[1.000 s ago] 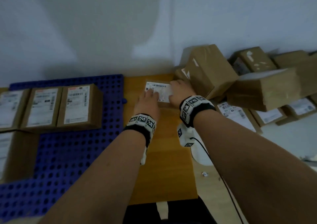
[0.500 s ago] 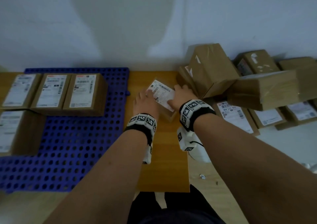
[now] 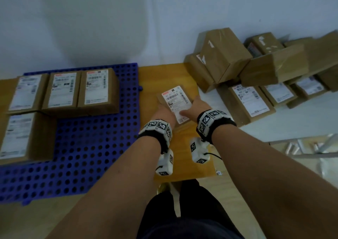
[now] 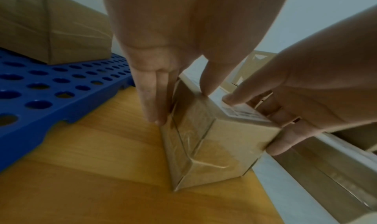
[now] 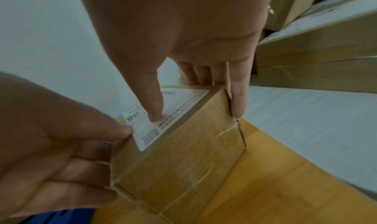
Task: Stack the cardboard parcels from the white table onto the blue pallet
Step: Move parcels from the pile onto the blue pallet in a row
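A small cardboard parcel (image 3: 175, 103) with a white label on top is held between both hands, low over the wooden board (image 3: 184, 150); I cannot tell whether it touches the board. My left hand (image 3: 165, 110) grips its left side, fingers down the side and thumb on the top edge (image 4: 181, 106). My right hand (image 3: 190, 108) grips the right side, its thumb pressing on the label (image 5: 195, 117). The blue pallet (image 3: 82, 147) lies to the left and carries several labelled parcels (image 3: 97, 88) along its far and left edges.
The white table (image 3: 285, 125) on the right holds a loose pile of parcels (image 3: 225, 55), some tilted on top of flat ones (image 3: 250, 101). A white wall stands behind everything. The near right part of the pallet is bare grid.
Both hands have drawn the parcel away from the pile on the right, toward me over the wooden board, turning it slightly. The head view has shifted right and down.
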`<state>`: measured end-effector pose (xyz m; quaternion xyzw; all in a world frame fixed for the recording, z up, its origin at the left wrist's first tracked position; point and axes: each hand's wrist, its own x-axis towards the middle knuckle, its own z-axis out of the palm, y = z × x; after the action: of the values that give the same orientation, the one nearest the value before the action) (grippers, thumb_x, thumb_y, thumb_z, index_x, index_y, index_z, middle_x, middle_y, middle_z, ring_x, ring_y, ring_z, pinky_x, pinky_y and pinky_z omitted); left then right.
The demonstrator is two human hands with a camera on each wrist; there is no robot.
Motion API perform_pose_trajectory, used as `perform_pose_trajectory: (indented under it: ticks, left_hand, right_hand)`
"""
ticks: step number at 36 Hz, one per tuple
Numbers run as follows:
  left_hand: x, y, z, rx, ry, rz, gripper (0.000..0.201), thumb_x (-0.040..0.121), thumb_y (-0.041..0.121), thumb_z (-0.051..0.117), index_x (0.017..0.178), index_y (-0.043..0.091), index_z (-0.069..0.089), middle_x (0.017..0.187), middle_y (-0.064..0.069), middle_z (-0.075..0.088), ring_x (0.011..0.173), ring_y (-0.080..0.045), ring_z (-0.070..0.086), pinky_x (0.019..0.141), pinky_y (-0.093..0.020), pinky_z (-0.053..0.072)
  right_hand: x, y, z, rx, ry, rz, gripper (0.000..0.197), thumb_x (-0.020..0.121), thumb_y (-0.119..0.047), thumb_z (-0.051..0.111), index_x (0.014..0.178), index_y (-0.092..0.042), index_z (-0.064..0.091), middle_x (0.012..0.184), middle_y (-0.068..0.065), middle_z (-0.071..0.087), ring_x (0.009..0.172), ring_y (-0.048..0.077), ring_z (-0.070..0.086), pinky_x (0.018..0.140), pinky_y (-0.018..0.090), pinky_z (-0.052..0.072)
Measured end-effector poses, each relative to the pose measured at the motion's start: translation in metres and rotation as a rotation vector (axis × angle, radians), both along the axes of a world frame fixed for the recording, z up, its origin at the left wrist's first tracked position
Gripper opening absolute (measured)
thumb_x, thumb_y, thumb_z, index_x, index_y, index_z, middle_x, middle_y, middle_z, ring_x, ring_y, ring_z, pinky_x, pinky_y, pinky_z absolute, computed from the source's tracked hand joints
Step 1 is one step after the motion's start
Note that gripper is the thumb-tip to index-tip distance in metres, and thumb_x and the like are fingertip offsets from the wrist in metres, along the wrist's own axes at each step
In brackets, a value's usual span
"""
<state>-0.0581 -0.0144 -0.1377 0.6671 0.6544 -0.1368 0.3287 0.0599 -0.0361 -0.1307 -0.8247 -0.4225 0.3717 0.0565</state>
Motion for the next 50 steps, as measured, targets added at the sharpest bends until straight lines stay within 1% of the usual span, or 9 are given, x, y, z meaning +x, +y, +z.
perform_pose_trajectory:
  ticks: [4, 10, 17, 23, 28, 32, 36, 43, 50]
  left_hand:
    - [-0.012, -0.009, -0.001, 0.046, -0.071, 0.008, 0.043, 0.096, 0.021, 0.044, 0.13, -0.006, 0.046, 0.122, -0.018, 0.06, 0.111, -0.034, 0.058, 0.089, -0.038, 0.047]
    - [-0.026, -0.016, 0.018, 0.081, -0.142, -0.057, 0.043, 0.098, 0.019, 0.044, 0.138, 0.009, 0.032, 0.118, -0.012, 0.061, 0.099, -0.029, 0.061, 0.07, -0.033, 0.045]
    - [-0.058, -0.028, 0.04, 0.234, -0.14, -0.126, 0.053, 0.099, 0.016, 0.04, 0.147, 0.003, 0.021, 0.116, -0.016, 0.062, 0.102, -0.03, 0.062, 0.078, -0.035, 0.049]
    - [-0.098, -0.045, 0.052, 0.32, -0.169, -0.011, 0.057, 0.097, 0.015, 0.041, 0.149, 0.01, 0.019, 0.113, -0.014, 0.064, 0.095, -0.031, 0.063, 0.066, -0.034, 0.043]
    - [-0.131, -0.065, 0.057, 0.339, -0.11, 0.049, 0.056, 0.097, 0.016, 0.04, 0.15, 0.012, 0.018, 0.113, -0.014, 0.064, 0.094, -0.03, 0.062, 0.065, -0.034, 0.043]
    - [-0.159, -0.081, 0.057, 0.355, -0.041, 0.072, 0.055, 0.099, 0.018, 0.038, 0.149, 0.008, 0.017, 0.118, -0.015, 0.061, 0.102, -0.03, 0.061, 0.068, -0.035, 0.042]
    - [-0.191, -0.086, 0.057, 0.358, -0.003, 0.118, 0.053, 0.098, 0.02, 0.04, 0.147, 0.008, 0.022, 0.118, -0.015, 0.06, 0.103, -0.031, 0.061, 0.07, -0.037, 0.045]
    - [-0.253, -0.069, 0.059, 0.36, 0.089, 0.107, 0.044, 0.098, 0.016, 0.041, 0.14, 0.006, 0.032, 0.121, -0.015, 0.058, 0.106, -0.03, 0.059, 0.076, -0.038, 0.047]
    - [-0.319, -0.046, 0.053, 0.327, 0.051, 0.061, 0.031, 0.094, 0.016, 0.045, 0.123, 0.006, 0.047, 0.112, -0.015, 0.062, 0.1, -0.031, 0.061, 0.08, -0.041, 0.052]
  right_hand:
    - [-0.012, -0.015, 0.0, -0.002, 0.005, -0.105, 0.064, 0.084, -0.027, 0.07, 0.134, -0.006, 0.035, 0.123, 0.013, 0.059, 0.107, 0.028, 0.06, 0.071, 0.031, 0.043]
    - [-0.027, -0.028, 0.011, 0.064, 0.01, -0.209, 0.059, 0.086, -0.03, 0.067, 0.13, -0.006, 0.037, 0.12, 0.013, 0.06, 0.107, 0.03, 0.06, 0.073, 0.033, 0.046]
    - [-0.052, -0.035, 0.034, 0.14, 0.047, -0.248, 0.054, 0.087, -0.032, 0.064, 0.128, -0.008, 0.038, 0.107, 0.007, 0.06, 0.084, 0.023, 0.055, 0.065, 0.032, 0.044]
    - [-0.094, -0.046, 0.05, 0.17, 0.089, -0.204, 0.058, 0.087, -0.035, 0.062, 0.132, -0.008, 0.038, 0.112, 0.01, 0.064, 0.084, 0.024, 0.059, 0.066, 0.033, 0.049]
    - [-0.126, -0.062, 0.056, 0.195, 0.145, -0.114, 0.053, 0.088, -0.031, 0.062, 0.13, -0.007, 0.041, 0.11, 0.007, 0.064, 0.085, 0.022, 0.061, 0.061, 0.03, 0.049]
    - [-0.153, -0.076, 0.061, 0.212, 0.15, -0.039, 0.052, 0.091, -0.028, 0.061, 0.131, -0.006, 0.036, 0.116, 0.011, 0.061, 0.091, 0.026, 0.06, 0.068, 0.034, 0.047]
    - [-0.186, -0.078, 0.066, 0.227, 0.16, 0.024, 0.044, 0.089, -0.025, 0.062, 0.123, -0.004, 0.042, 0.107, 0.011, 0.06, 0.084, 0.025, 0.056, 0.061, 0.031, 0.046]
    - [-0.251, -0.06, 0.065, 0.179, 0.101, 0.104, 0.049, 0.088, -0.026, 0.064, 0.126, -0.006, 0.04, 0.113, 0.012, 0.061, 0.093, 0.029, 0.062, 0.074, 0.038, 0.053]
    - [-0.316, -0.038, 0.052, 0.098, 0.069, 0.091, 0.053, 0.091, -0.027, 0.062, 0.132, -0.005, 0.036, 0.121, 0.014, 0.057, 0.103, 0.029, 0.062, 0.069, 0.035, 0.048]
